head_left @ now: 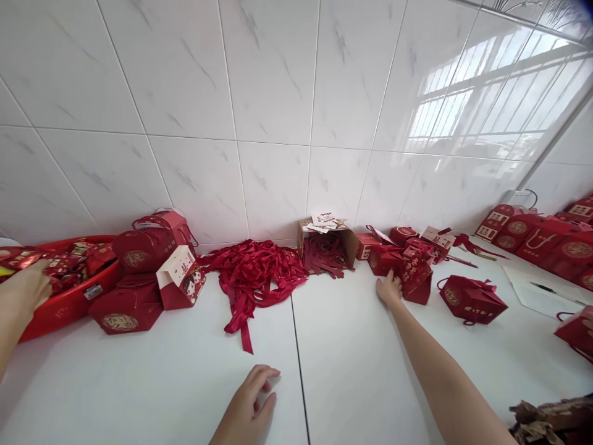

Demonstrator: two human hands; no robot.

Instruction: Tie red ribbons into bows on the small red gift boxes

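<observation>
My left hand (252,398) hovers low over the white table, fingers loosely bent and thumb apart, holding nothing. Farther off, my right hand (390,289) reaches to a small dark red gift box (385,261), its fingers closed at the box's near side. Just right of those fingers stands another red gift box (417,281) with gold writing, tilted. A tangled heap of red ribbons (259,272) lies ahead of my left hand. Behind it to the right, an open cardboard box (351,247) on its side holds dark red strips, with printed cards (324,220) on top.
At far left, another person's hand (28,287) is over a red basin (69,315) of wrapped packets. Gift boxes (125,309) stand beside it. To the right are a ribboned box (472,298), paper with a pen (543,288) and rows of red boxes (542,238). A tiled wall (273,93) backs the table.
</observation>
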